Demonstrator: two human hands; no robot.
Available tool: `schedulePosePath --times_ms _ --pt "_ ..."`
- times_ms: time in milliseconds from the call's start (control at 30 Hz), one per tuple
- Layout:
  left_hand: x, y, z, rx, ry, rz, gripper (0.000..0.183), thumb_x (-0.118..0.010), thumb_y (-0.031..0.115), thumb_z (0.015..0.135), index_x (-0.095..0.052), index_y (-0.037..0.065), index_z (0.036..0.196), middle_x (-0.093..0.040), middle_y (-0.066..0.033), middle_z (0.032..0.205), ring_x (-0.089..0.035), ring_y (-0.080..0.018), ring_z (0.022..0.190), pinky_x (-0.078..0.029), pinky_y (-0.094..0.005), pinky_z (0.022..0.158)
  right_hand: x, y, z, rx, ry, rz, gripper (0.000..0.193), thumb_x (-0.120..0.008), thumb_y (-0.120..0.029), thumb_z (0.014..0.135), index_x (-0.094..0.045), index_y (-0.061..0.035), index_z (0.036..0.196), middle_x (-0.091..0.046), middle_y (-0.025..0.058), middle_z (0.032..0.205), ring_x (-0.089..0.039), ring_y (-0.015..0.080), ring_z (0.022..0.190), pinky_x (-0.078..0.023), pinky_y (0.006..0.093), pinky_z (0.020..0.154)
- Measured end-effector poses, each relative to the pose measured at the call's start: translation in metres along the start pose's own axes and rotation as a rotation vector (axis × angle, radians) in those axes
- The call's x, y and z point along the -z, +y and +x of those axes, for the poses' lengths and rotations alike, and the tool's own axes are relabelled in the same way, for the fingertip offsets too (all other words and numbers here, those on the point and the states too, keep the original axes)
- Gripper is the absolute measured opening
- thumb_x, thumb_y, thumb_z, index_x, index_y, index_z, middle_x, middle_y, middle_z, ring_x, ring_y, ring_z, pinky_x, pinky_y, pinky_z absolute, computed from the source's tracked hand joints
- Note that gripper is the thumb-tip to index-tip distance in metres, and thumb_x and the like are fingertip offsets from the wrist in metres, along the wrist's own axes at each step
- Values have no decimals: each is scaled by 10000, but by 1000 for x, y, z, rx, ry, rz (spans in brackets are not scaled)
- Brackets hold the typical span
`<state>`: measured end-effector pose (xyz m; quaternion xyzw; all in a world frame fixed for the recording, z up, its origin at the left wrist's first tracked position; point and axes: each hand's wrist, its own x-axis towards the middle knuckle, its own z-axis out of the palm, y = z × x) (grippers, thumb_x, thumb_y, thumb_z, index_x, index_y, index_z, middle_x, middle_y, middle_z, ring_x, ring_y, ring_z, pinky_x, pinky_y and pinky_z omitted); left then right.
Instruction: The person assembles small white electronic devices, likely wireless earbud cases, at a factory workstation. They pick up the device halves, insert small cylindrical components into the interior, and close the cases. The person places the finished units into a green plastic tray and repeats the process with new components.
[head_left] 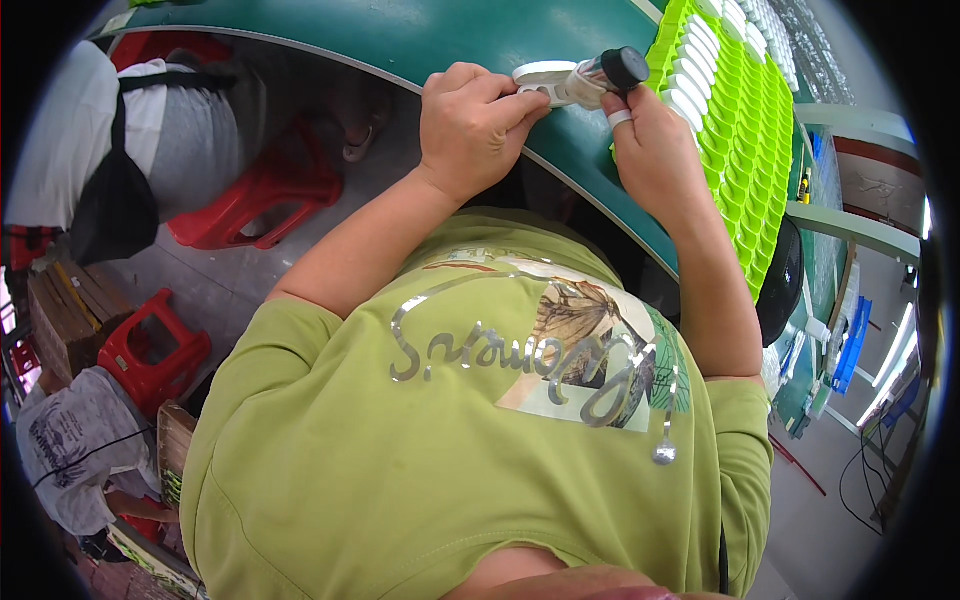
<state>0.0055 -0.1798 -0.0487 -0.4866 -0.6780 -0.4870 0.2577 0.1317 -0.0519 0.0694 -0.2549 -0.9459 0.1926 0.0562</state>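
Note:
My left hand [472, 128] pinches a white, rounded plastic piece [545, 73] above the edge of the green table [420, 45]. The piece has a flat oval top and holes along its lower part. In my right hand [655, 145] is a small clear bottle with a black cap [624, 68], its other end turned toward the white piece. Whether the bottle touches the piece I cannot tell. A white band [620, 118] wraps one right finger.
To the right lies a bright green ribbed tray [745, 170] with rows of white oval pieces [692, 75] in it. Red plastic stools [265, 195] stand at the left, near a seated person [180, 125]. Another person in grey [85, 445] sits farther back, beside cardboard boxes [65, 310].

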Motion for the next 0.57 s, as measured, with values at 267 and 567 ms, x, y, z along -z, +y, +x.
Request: schedulePosePath --times_ms 267,567 --pt "-1 0 0 9 -7 -16 122 -812 191 710 -750 178 814 -650 40 753 -589 -182 742 -395 -342 634 4 -4 -1 -21 -25 -37 313 -483 -242 997 -583 53 1027 -648 295 931 -599 487 891 -468 522 784" --pt "0 -2 -3 17 -19 -30 114 -804 178 718 -748 168 817 -651 31 748 -590 -191 740 -411 -344 640 -2 -5 7 -33 -79 -72 299 -513 -244 980 -587 32 1069 -656 289 974 -620 466 918 -484 506 811"
